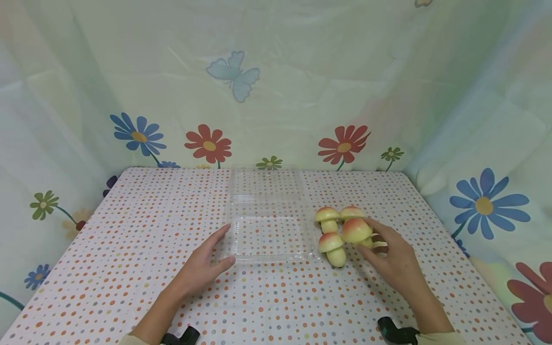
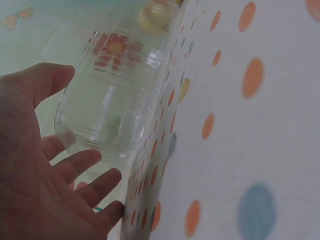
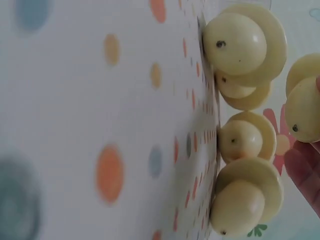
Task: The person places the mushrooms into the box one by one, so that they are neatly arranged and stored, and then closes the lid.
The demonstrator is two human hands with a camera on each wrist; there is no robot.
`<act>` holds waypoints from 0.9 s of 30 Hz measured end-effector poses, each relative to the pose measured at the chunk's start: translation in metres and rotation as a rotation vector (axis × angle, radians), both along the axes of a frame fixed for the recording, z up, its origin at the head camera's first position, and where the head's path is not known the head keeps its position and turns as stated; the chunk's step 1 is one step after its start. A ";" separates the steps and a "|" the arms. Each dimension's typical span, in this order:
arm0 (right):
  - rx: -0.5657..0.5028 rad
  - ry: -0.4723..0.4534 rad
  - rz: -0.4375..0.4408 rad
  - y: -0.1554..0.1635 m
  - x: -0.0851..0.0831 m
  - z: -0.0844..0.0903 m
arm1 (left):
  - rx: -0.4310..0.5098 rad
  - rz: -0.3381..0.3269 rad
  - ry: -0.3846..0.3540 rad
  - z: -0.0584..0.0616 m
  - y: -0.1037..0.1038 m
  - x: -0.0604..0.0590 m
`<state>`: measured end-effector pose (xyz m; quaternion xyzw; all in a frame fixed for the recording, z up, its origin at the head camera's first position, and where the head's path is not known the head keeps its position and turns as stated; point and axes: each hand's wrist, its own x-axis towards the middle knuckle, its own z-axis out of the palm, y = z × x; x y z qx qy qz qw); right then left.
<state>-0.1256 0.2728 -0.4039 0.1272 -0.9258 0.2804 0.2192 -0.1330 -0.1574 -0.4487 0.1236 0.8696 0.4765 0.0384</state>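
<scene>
Right hand (image 1: 394, 261) pinched one toy mushroom (image 1: 357, 232) at centre right of the frame, cap tilted left toward the clear plastic tray (image 1: 269, 237) lying just left of the cluster. Left hand (image 1: 207, 266) rested spread against the tray's lower-left corner, steadying it.

Staged recording booth, not a lived-in room. Table (image 1: 129, 268) covered by a polka-dot cloth; 3 sides closed off with draped, creased sheets (image 1: 302, 86) printed with flowers and a butterfly (image 1: 233, 74). Props only: clear plastic clamshell box (image 1: 269, 225), toy mushrooms (image 1: 340, 230). Wrist-worn camera mounts (image 1: 396, 331) at lower edge.
</scene>
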 end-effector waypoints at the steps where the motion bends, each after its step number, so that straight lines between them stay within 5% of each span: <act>1: -0.006 0.004 0.002 -0.002 -0.001 0.001 | 0.001 -0.001 -0.002 0.000 0.000 0.000; 27: -0.140 -0.015 0.097 -0.042 -0.021 0.010 | 0.016 -0.008 -0.021 -0.002 0.000 -0.001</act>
